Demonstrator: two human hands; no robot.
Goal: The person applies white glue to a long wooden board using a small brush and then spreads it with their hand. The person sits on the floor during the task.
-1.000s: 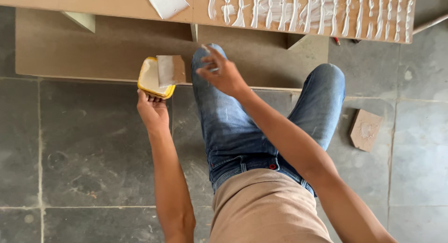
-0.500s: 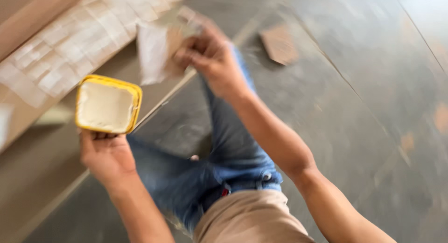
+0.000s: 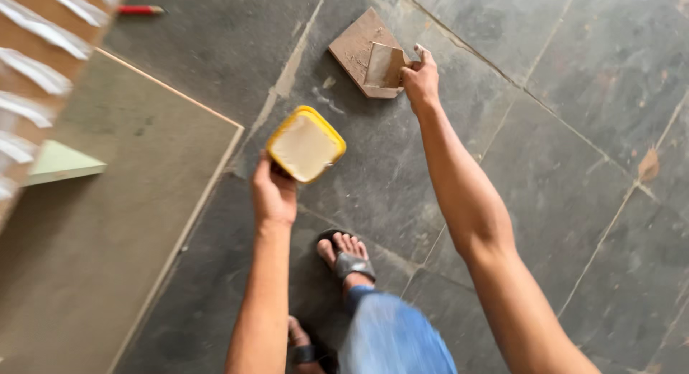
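Bare forearms, blue jeans (image 3: 395, 342), dark strapped sandals (image 3: 352, 263).

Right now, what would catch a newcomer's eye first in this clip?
The yellow-rimmed square tub of pale paste, held up by the left hand mid-frame. Next, the right hand pressing a small flat scraper onto a brown wooden offcut on the dark stone floor, upper centre.

Floor (image 3: 560, 130): dark grey stone tiles, matt, uneven mottled surface, pale grout lines. Tub (image 3: 306, 144): yellow plastic, smooth rim, filled with cream-coloured paste, dull sheen. Brown block (image 3: 362, 49): rough, dusty, wood-like. Scraper (image 3: 385, 64): flat, smeared, matt. Board (image 3: 108, 223): brown, smooth, pale raw edge. Sandal (image 3: 352, 263): dark, rubbery.
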